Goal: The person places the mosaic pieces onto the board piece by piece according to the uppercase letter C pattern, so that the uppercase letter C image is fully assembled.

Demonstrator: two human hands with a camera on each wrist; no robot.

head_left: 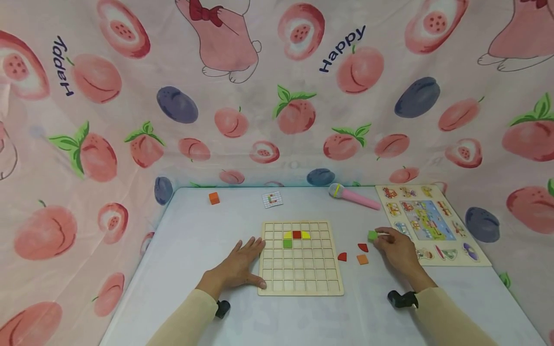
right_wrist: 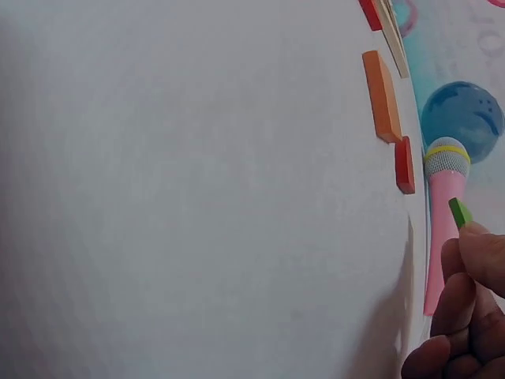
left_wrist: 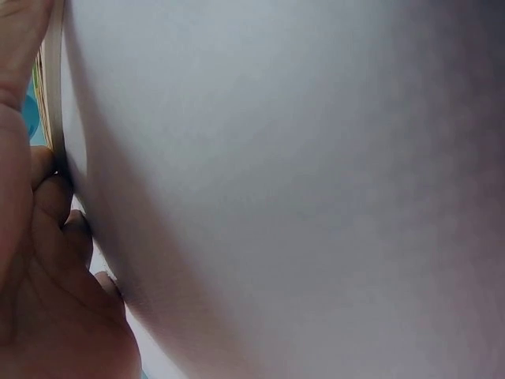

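Observation:
My left hand (head_left: 238,264) lies with fingers spread at the left edge of a wooden grid board (head_left: 300,274), thumb and fingertips touching its rim. On the board sit a red square tile (head_left: 296,235), a yellow piece (head_left: 306,235) on its right, another yellow piece (head_left: 287,235) on its left, and a green square tile (head_left: 287,243) below that one. Off to the board's right, my right hand (head_left: 397,250) pinches a green tile (head_left: 372,236) between thumb and finger. Near it on the table are two red quarter-round pieces (head_left: 362,247) and an orange square tile (head_left: 362,259).
A pink toy microphone (head_left: 361,198) lies at the back right, beside a picture puzzle board (head_left: 472,257). Toward the back are a small patterned card (head_left: 272,199) and an orange cube (head_left: 214,198). A fruit-print cloth (head_left: 259,163) hangs behind the table.

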